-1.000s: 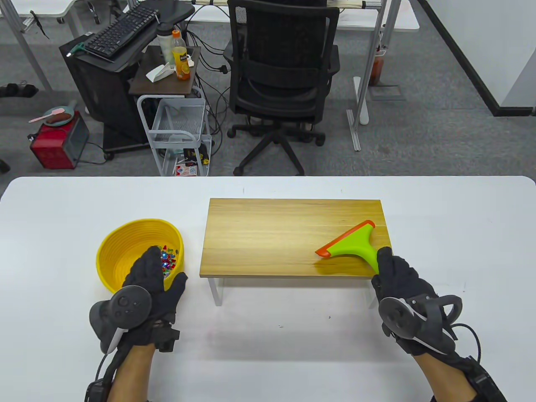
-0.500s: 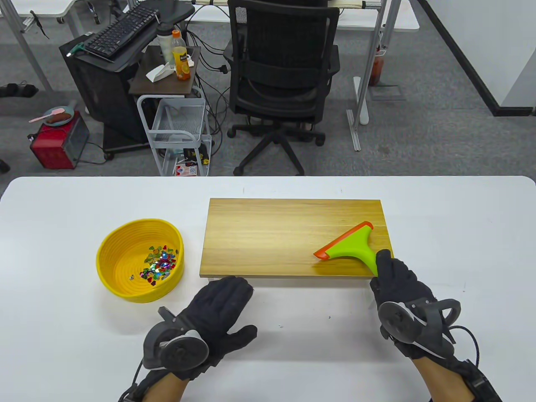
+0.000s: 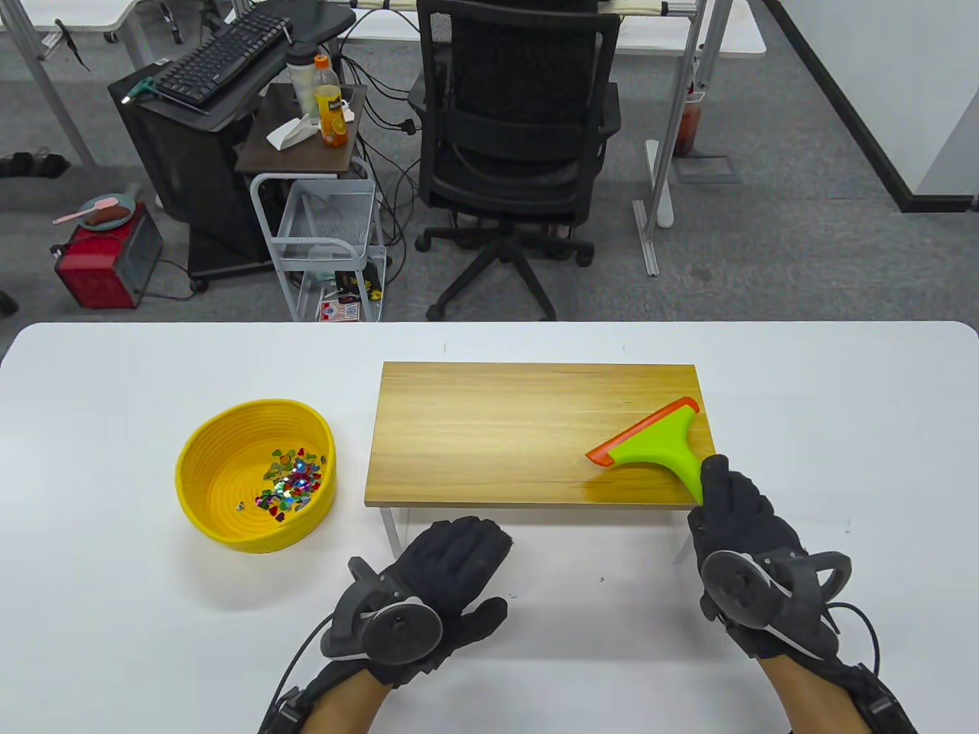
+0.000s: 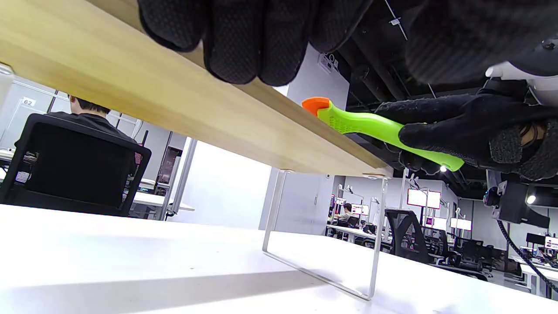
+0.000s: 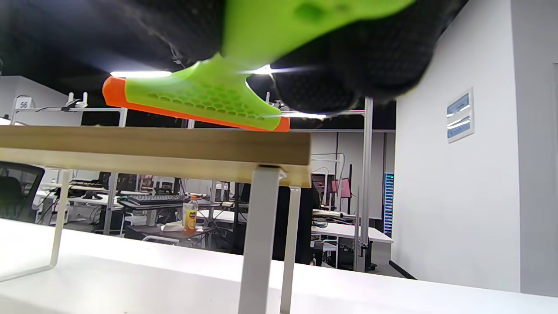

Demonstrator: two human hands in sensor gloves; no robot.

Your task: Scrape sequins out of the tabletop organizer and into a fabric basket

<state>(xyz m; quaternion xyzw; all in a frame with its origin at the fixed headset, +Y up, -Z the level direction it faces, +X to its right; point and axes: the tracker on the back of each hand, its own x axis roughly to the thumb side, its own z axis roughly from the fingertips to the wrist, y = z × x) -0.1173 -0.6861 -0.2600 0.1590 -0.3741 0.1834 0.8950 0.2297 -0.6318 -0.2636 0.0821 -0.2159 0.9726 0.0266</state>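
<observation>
A yellow fabric basket (image 3: 200,466) on the table's left holds a pile of colourful sequins (image 3: 291,485). The wooden tabletop organizer (image 3: 505,428) stands to its right; I see no sequins on its top. My right hand (image 3: 730,516) grips the handle of a green scraper (image 3: 658,445) with an orange blade, which lies over the organizer's right end. The scraper (image 5: 205,100) sits at or just above the board (image 5: 152,148) in the right wrist view. My left hand (image 3: 459,550) lies open and empty, palm down, on the table before the organizer's front edge.
The organizer stands on thin white legs (image 5: 257,235) with a gap beneath. The white table (image 3: 115,612) ends at its far edge, with an office chair (image 3: 512,145), a wire cart (image 3: 325,237) and floor clutter behind.
My left hand has left the basket and moved right, down onto the table in front of the organizer. My right hand has shifted the scraper slightly to the right.
</observation>
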